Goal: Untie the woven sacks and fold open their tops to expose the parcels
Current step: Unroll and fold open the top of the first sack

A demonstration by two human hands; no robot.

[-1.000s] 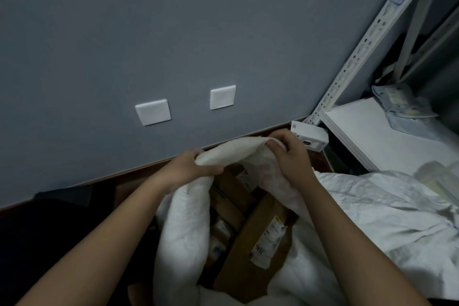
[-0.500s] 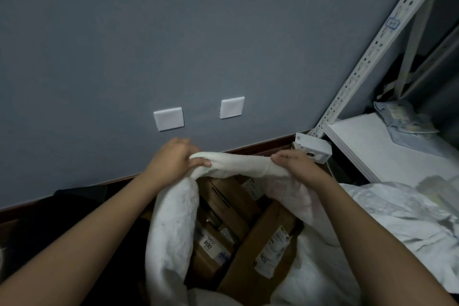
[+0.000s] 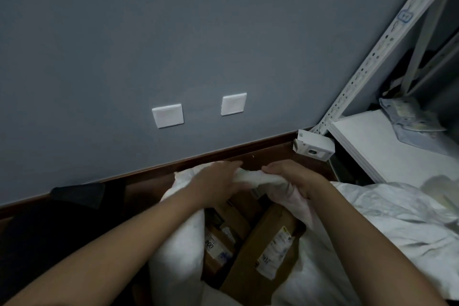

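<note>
1. The woven sack (image 3: 178, 251) stands open below both hands, against the wall (image 3: 173, 32).
2. Cardboard parcels (image 3: 263, 243) show inside.
3. Left hand (image 3: 218, 181) and right hand (image 3: 295, 179) grip the far rim (image 3: 250, 176), its rolled edge running left-right between them.

Left hand (image 3: 218, 182) and right hand (image 3: 295, 179) close together, forearms extended, fingers curled shut

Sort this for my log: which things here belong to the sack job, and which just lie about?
Job: left hand, right hand, open sack, its rim, parcels.
Lying about: small white box, shelf, mailers, wall plates, second sack.
</note>
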